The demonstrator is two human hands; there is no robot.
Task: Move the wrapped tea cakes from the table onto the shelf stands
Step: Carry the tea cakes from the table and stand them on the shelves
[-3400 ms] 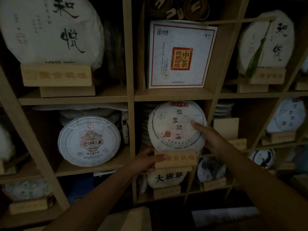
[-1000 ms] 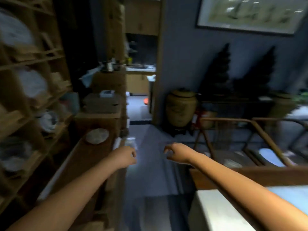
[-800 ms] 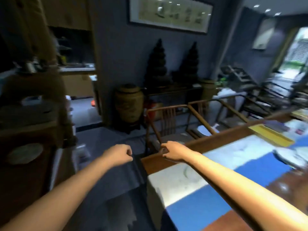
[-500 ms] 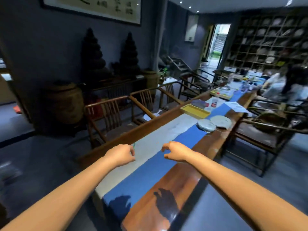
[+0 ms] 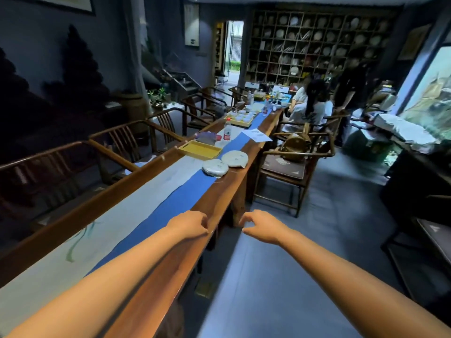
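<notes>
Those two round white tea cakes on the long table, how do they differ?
The nearer tea cake looks thicker and more crumpled in its wrapper; the farther tea cake looks flatter and smoother. The nearer one lies partly on the blue runner, the farther one nearer the table's right edge. Both are round, white-wrapped, lying flat, side by side, and untouched by either hand.

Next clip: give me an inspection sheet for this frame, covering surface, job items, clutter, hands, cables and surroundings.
Surface: long wooden table with a blue and pale runner.
Job's things: two wrapped tea cakes lie side by side on the table, ahead of both hands.
Clutter: yellow tray, water bottle, paper sheet, tea set.
Hands: left hand and right hand loosely curled, holding nothing.
Cables: nothing seen.
Surroundings: wooden chairs on both sides, wall shelf of cakes, people seated far off.
</notes>
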